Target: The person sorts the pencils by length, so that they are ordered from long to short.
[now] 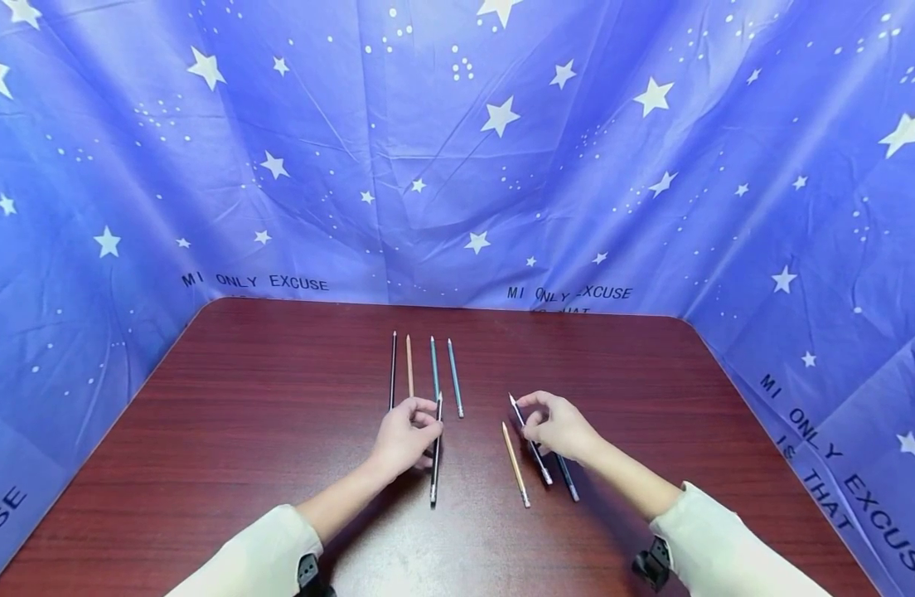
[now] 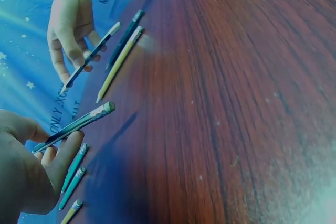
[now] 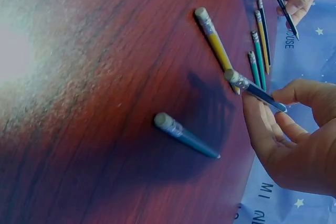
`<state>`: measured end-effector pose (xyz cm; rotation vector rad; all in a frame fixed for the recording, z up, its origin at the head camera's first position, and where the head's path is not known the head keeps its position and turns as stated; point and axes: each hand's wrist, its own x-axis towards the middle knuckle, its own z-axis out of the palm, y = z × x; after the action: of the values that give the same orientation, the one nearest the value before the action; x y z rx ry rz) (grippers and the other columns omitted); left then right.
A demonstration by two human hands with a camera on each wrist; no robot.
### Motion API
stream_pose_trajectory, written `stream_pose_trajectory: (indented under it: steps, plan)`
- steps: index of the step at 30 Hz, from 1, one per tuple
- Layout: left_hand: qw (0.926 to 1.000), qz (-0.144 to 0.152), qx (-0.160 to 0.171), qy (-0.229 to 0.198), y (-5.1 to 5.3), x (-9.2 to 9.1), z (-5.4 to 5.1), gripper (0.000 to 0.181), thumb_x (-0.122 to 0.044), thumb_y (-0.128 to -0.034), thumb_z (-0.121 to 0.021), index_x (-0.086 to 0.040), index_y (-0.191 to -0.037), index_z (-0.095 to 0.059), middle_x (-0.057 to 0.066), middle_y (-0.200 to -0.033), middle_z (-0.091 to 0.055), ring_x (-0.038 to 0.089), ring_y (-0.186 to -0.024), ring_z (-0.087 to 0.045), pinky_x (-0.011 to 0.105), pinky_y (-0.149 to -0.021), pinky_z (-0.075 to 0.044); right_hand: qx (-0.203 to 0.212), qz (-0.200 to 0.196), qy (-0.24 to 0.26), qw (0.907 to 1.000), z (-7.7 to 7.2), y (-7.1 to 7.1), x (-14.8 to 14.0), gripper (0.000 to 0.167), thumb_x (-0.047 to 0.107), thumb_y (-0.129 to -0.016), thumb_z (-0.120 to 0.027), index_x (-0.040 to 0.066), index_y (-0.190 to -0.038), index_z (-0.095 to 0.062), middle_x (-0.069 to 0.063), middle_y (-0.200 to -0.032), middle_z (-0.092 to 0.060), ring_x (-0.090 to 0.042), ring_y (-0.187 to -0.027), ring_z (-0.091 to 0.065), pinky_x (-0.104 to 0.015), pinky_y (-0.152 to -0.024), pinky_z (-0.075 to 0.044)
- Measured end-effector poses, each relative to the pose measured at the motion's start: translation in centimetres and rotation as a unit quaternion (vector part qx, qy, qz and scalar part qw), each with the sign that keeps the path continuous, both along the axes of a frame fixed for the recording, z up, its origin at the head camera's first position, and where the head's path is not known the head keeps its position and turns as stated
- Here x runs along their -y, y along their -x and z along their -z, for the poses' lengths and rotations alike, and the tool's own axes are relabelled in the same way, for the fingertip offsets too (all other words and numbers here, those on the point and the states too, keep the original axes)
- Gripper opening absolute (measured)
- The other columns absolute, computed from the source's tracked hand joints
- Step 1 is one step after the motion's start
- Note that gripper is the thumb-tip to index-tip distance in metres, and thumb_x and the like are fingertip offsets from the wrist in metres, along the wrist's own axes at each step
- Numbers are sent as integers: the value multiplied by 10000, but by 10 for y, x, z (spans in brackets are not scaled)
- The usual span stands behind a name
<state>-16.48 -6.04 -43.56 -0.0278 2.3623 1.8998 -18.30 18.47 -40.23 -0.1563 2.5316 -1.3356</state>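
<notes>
From my seat at the far end of the link, I have the left hand [image 1: 405, 435] pinching a black pencil [image 1: 435, 470], thumb and fingers brought together on its barrel; the tip points away from the wearer and the eraser end towards the near edge. The left wrist view tells me this pencil is clear of the table [image 1: 278, 414]. I read the right hand [image 1: 565, 427] as pinching too: its fingers are closed on a dark pencil [image 1: 538, 458], also tip away, and in my right wrist view that pencil's eraser end crosses in front of the yellow pencil [image 1: 515, 466] near its tip. The yellow pencil lies on the table, to the left of the dark one in my head view, with a navy pencil [image 1: 568, 479] lying to the right, partly behind the right hand. Beyond the left hand I count a row on the table: the leftmost pencil [image 1: 393, 371], black, then a tan pencil [image 1: 409, 365], a first teal pencil [image 1: 433, 362] and a second teal pencil [image 1: 455, 377], all tips away. A blue star-patterned cloth [image 1: 428, 108] hangs behind the table.
</notes>
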Motion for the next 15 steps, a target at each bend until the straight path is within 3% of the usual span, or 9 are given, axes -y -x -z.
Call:
stream_pose_trajectory:
  steps: [9, 15]
  plan:
    - [9997, -76, 30, -245, 0, -3, -2, 339, -45, -825, -612, 11, -1151, -537, 141, -901, -647, 115, -530, -590, 325, -481, -578, 147, -56, 610, 9980, -2, -1, 8, 461, -42, -772, -563, -41, -1229, -507, -39, -727, -572, -133, -558, -566, -410, -557, -573]
    - [9993, -132, 46, -359, 0, -4, -3, 372, -49, -822, -617, 12, -1176, -522, 142, -908, -637, 121, -539, -597, 339, -498, -585, 270, 35, 770, 9967, -4, -1, 13, 450, -44, -788, -564, -31, -1234, -511, -55, -746, -581, -128, -577, -576, -401, -579, -578]
